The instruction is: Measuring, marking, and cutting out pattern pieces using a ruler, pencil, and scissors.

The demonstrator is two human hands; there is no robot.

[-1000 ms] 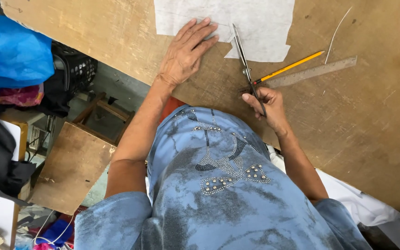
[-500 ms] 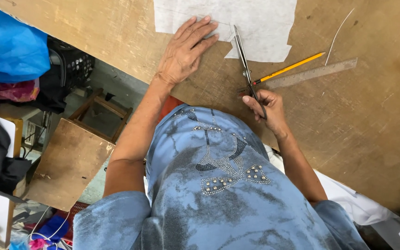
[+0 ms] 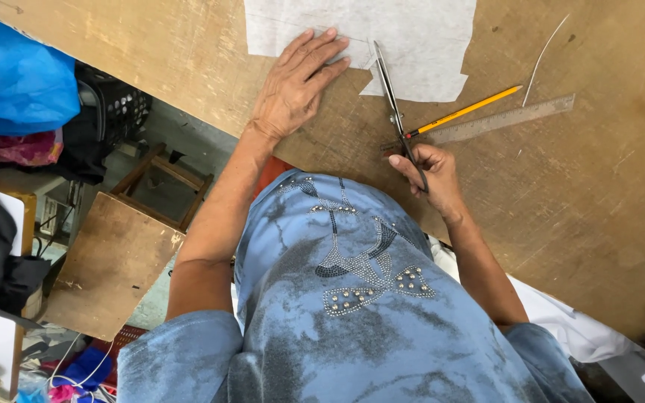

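Observation:
My left hand (image 3: 296, 86) lies flat, fingers spread, on the wooden table (image 3: 591, 209), with its fingertips on the lower edge of a white sheet (image 3: 419, 37). My right hand (image 3: 431, 175) grips the handles of long dark scissors (image 3: 391, 93). The blades point away from me and lie along the sheet's cut edge, just right of my left fingertips. The blades look nearly closed.
A yellow pencil (image 3: 466, 110) and a clear ruler (image 3: 513, 119) lie right of the scissors, with a thin white strip (image 3: 543, 48) beyond them. Left of the table are a blue bag (image 3: 13, 78), a black crate (image 3: 113, 112) and a wooden stool (image 3: 113, 261).
The view has drifted slightly. Both hands, the scissors and the sheet stay where they were.

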